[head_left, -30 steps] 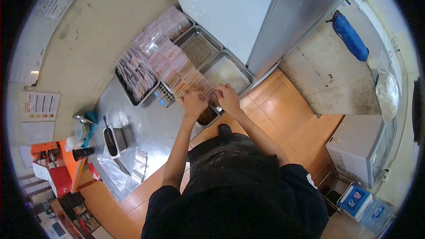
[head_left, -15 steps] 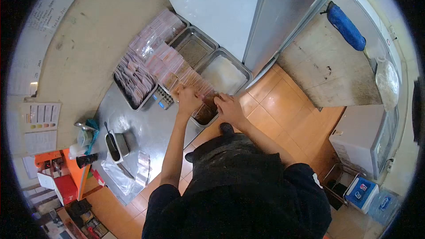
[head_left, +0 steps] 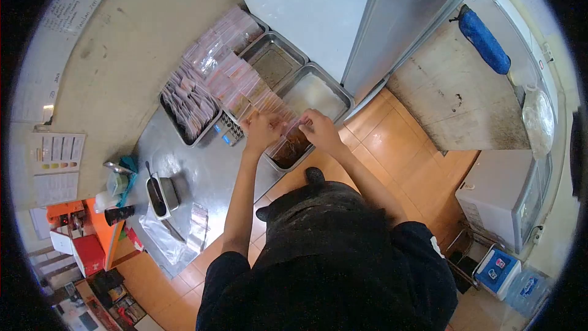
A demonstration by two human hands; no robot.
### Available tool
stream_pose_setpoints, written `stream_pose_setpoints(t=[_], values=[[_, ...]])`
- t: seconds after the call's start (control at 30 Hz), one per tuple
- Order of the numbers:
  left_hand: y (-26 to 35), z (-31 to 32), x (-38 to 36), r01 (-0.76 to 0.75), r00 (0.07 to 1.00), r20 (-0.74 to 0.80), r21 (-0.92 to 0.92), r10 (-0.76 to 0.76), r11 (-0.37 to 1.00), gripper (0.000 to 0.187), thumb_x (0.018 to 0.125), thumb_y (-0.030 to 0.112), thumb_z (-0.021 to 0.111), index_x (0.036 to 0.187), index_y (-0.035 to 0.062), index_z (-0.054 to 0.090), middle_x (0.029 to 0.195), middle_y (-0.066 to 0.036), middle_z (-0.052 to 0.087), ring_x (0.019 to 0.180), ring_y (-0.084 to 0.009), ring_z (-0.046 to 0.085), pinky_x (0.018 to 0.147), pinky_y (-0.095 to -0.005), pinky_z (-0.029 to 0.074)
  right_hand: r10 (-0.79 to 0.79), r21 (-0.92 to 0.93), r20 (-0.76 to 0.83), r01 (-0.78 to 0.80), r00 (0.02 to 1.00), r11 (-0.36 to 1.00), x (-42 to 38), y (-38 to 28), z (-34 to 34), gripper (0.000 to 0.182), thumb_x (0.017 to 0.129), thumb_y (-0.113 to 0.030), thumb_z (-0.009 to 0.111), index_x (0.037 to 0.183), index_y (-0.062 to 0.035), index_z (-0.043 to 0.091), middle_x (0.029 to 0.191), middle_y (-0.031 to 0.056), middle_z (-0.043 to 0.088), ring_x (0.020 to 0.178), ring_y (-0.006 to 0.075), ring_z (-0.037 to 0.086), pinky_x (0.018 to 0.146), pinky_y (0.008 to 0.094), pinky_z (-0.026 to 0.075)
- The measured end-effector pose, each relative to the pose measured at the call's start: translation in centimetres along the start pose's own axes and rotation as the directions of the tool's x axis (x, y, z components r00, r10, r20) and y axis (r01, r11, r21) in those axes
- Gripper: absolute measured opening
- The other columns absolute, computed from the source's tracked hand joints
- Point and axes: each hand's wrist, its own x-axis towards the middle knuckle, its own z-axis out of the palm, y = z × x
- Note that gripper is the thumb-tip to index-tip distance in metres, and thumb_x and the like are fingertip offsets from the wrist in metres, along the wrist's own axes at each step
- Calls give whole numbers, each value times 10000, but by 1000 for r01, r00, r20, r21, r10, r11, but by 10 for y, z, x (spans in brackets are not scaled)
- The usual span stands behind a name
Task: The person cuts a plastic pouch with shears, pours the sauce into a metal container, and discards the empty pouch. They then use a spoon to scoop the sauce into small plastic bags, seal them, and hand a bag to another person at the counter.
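Both hands are over the near end of a metal tray [head_left: 298, 166] with a long row of small clear plastic bags [head_left: 248, 86] standing in it. My left hand [head_left: 262, 132] is closed, its fingers pinching the top edge of a bag with brown contents. Across from it, my right hand [head_left: 321, 132] pinches the same bag's top near its other end; the fingers partly hide the bag. Brown bagged contents [head_left: 290, 150] show in the tray below the hands. A small device with a lit blue display [head_left: 228, 139] lies beside the left hand.
A tray of upright packets [head_left: 190, 104] stands left of the row. Two shallow metal trays [head_left: 272, 55] lie behind it, one holding something whitish. On the steel table [head_left: 202, 178] are a metal container with a spoon [head_left: 160, 196] and flat plastic bags [head_left: 164, 236]. A white door panel rises behind.
My view has shifted slightly. Both hands have lifted a little, with the fingers now pinching at the bag's top; more brown contents show beneath them.
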Motion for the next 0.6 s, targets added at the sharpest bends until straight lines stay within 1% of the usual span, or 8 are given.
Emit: stream_pose_setpoints(t=[0.07, 0.17, 0.27, 0.37, 0.47, 0.57, 0.6], values=[[0, -3, -3, -56, 998, 22, 61, 55, 997, 149, 760, 255, 721, 862, 150, 753, 850, -90, 710, 1015, -340, 572, 831, -550, 297, 34, 42, 87, -38, 996, 998, 7, 11, 2, 151, 818, -123, 700, 900, -45, 599, 882, 119, 632, 799, 263, 642, 714, 356, 515], [-27, 21, 2, -91, 996, -8, 4, 91, 996, 169, 744, 255, 731, 853, 128, 745, 925, -113, 694, 1019, -355, 562, 844, -575, 289, 18, 87, 153, -32, 988, 996, 15, 22, 1, 156, 826, -125, 699, 907, -40, 596, 854, 103, 635, 811, 214, 644, 726, 329, 514], [-3, 9, 0, -57, 998, 17, 115, 56, 992, 181, 733, 251, 734, 837, 103, 739, 1001, -125, 665, 1042, -364, 544, 863, -583, 285, 42, 166, 200, -76, 979, 983, 18, 28, 2, 134, 835, -103, 683, 907, -34, 593, 839, 92, 632, 799, 208, 640, 724, 330, 510], [-17, 19, 6, -36, 998, 62, 77, 32, 996, 160, 709, 210, 723, 817, 91, 729, 1027, -108, 647, 1077, -359, 528, 850, -566, 290, -21, 118, 221, -6, 975, 993, 19, 25, -3, 117, 840, -86, 669, 904, -35, 585, 851, 96, 637, 793, 233, 641, 701, 347, 506], [-11, 16, 3, -133, 988, -58, 129, 142, 983, 151, 676, 175, 710, 797, 86, 719, 1012, -104, 653, 1074, -356, 530, 831, -556, 292, 2, -15, 225, 1, 974, 1000, 22, 13, -4, 118, 845, -86, 663, 910, -39, 575, 852, 112, 630, 808, 270, 640, 690, 372, 504], [-8, 13, 1, -100, 994, -31, 82, 103, 992, 163, 657, 155, 690, 804, 88, 715, 1024, -102, 656, 1066, -352, 540, 817, -541, 295, -14, -70, 124, 23, 992, 997, 18, 0, 1, 119, 857, -101, 658, 916, -46, 571, 849, 129, 619, 811, 302, 635, 689, 384, 504], [-8, 12, 1, -113, 993, -9, 72, 114, 991, 170, 669, 162, 687, 822, 92, 715, 1028, -102, 658, 1057, -349, 546, 821, -534, 297, -16, -72, 76, 21, 997, 997, 15, 0, 2, 122, 862, -108, 657, 919, -44, 571, 846, 132, 615, 809, 302, 636, 680, 383, 504]])
